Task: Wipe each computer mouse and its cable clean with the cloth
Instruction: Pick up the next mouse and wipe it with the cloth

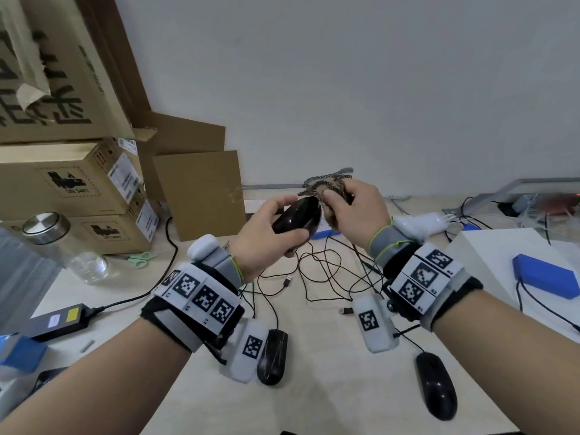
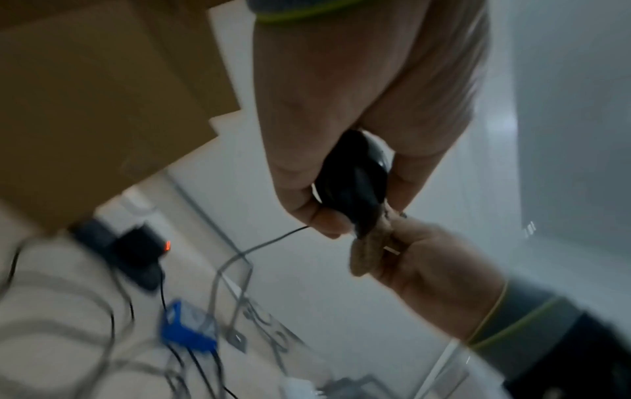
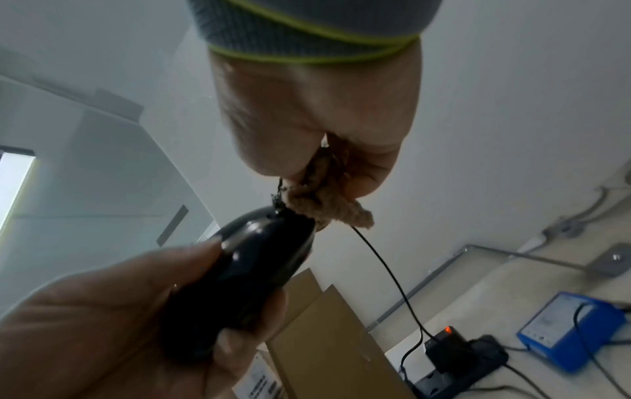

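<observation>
My left hand (image 1: 276, 227) grips a glossy black mouse (image 1: 298, 218) lifted above the table, fingers and thumb curled round its sides. My right hand (image 1: 348, 205) pinches a bunched brown patterned cloth (image 1: 329, 183) and holds it against the mouse's front end. In the right wrist view the cloth (image 3: 328, 208) meets the mouse (image 3: 252, 259) where its thin black cable (image 3: 386, 272) leaves. The left wrist view shows the mouse (image 2: 351, 181) between my fingers. Two more black mice lie on the table, one (image 1: 272, 356) below my left wrist, one (image 1: 436, 384) at the right.
Tangled black cables (image 1: 326, 271) with USB plugs lie mid-table. Cardboard boxes (image 1: 72, 180) stack at the left, with a glass jar (image 1: 56, 243), green scissors (image 1: 139, 258) and a power brick (image 1: 53, 321). A blue box (image 1: 546, 277) sits on a white case at right.
</observation>
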Available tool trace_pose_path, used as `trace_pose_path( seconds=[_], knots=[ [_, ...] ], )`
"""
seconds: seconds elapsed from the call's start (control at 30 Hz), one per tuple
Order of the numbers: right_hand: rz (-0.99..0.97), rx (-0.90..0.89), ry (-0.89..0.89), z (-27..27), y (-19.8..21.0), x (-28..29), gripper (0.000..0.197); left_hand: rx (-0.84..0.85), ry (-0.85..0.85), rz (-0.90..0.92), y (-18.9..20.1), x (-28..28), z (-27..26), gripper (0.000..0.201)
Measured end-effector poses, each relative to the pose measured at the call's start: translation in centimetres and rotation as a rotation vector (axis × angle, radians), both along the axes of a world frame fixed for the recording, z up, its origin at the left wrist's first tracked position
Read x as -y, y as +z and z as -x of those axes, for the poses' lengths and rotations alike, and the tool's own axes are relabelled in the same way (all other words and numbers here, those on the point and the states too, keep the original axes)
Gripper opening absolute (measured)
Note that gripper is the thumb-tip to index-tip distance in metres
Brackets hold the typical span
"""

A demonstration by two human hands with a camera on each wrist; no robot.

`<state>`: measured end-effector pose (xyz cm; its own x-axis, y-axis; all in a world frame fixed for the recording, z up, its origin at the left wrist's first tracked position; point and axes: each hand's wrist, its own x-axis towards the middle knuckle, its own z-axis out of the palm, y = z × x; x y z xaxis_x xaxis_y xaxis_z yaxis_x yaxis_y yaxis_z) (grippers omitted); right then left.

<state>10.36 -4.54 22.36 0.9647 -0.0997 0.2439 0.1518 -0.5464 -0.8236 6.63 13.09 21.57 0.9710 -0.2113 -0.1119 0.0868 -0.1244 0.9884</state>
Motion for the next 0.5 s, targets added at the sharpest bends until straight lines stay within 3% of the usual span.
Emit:
trace_pose_path(
  seconds=[0.1, 0.17, 0.27, 0.37, 0.43, 0.5],
  knots=[
    [-0.013, -0.003, -0.021, 0.0, -0.4, 0.4, 0.027, 0.233, 0.074, -0.425, -0.2, -0.4, -0.2, 0.050],
    [0.117, 0.025, 0.020, 0.8, -0.7, -0.4, 0.030, 0.303, 0.108, -0.539, -0.3, -0.5, -0.5, 0.042],
    [0.321, 0.194, 0.226, 3.7, -1.3, -3.4, 0.023, 0.328, 0.121, -0.701, 0.0, -0.2, -1.0, 0.019],
    [0.250, 0.228, 0.314, 4.7, -1.2, -4.2, 0.018, 0.376, 0.082, -0.721, -0.5, -0.2, -0.9, 0.013],
    [0.224, 0.194, 0.213, 3.3, -1.6, -2.9, 0.014, 0.361, 0.176, -0.631, -0.8, -0.4, -0.5, 0.018],
    [0.251, 0.035, 0.058, 1.8, -2.1, -1.2, 0.008, 0.354, 0.229, -0.583, -0.9, -0.4, 0.0, 0.033]
  ],
)
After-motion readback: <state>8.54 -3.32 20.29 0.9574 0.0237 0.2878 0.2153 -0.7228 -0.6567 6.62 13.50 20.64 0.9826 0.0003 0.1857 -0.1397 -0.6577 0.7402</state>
